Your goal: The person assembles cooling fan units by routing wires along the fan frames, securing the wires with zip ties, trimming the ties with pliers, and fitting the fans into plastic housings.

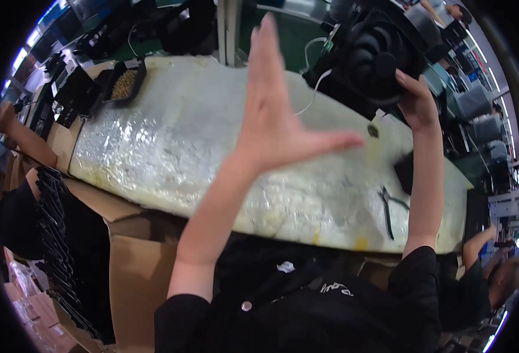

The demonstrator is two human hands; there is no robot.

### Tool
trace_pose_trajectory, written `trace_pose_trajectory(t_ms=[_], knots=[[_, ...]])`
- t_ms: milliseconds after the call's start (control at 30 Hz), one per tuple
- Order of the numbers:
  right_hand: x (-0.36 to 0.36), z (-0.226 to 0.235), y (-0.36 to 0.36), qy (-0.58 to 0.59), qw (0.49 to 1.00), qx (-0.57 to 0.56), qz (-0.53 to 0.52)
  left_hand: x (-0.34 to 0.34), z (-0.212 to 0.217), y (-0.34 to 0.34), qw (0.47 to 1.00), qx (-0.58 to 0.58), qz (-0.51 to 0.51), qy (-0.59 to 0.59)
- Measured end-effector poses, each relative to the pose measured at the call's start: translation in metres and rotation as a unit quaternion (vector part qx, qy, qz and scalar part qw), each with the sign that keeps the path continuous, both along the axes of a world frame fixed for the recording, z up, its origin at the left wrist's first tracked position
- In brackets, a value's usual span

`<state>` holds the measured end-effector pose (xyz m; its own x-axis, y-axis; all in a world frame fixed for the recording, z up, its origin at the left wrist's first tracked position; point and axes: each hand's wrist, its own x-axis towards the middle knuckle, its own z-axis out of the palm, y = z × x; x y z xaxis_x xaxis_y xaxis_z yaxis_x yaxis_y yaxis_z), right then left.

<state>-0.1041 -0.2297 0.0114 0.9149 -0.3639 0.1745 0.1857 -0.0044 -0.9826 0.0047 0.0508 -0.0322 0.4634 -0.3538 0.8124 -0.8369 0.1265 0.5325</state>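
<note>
1. Black fan unit [371, 56], at about 1 o'clock in the view: a dark, boxy body with a round, ribbed face of concentric rings and a central hub; it is raised above the far edge of the table, and its upper part merges into dark clutter behind
2. Right hand [417, 100]: closed on the lower right edge of the fan unit, fingers curled over the rim; the fingertips are hidden behind the housing
3. White cable [315, 88]: thin and curved, running down from the left side of the fan unit toward the table; its ends are hard to make out
4. Left hand [274, 117]: at centre, spread flat and wide with the thumb pointing to 3 o'clock, holding and touching nothing
5. Table [171, 147]: long, pale, wrapped in crinkled glossy film with yellowish stains
6. Pliers [389, 209]: dark-handled, lying at 4 o'clock beside the right forearm
7. Black tray [124, 82]: at 10 o'clock, filled with small tan pieces too small to identify
8. Cardboard box [136, 270]: brown, at 8 o'clock, beside stacked black trays [54, 235] cut off by the rim
</note>
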Motion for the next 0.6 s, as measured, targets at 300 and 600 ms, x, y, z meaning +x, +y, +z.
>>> trace_pose_trajectory(t_ms=[300,600], knots=[[-0.140,-0.002,0.103,0.006,0.998,-0.032,-0.060,-0.063,-0.014,0.010,0.916,0.193,-0.234,0.262],[-0.200,-0.023,0.099,0.071,0.986,-0.071,-0.132,-0.089,-0.027,0.031,0.853,0.327,-0.232,0.335]])
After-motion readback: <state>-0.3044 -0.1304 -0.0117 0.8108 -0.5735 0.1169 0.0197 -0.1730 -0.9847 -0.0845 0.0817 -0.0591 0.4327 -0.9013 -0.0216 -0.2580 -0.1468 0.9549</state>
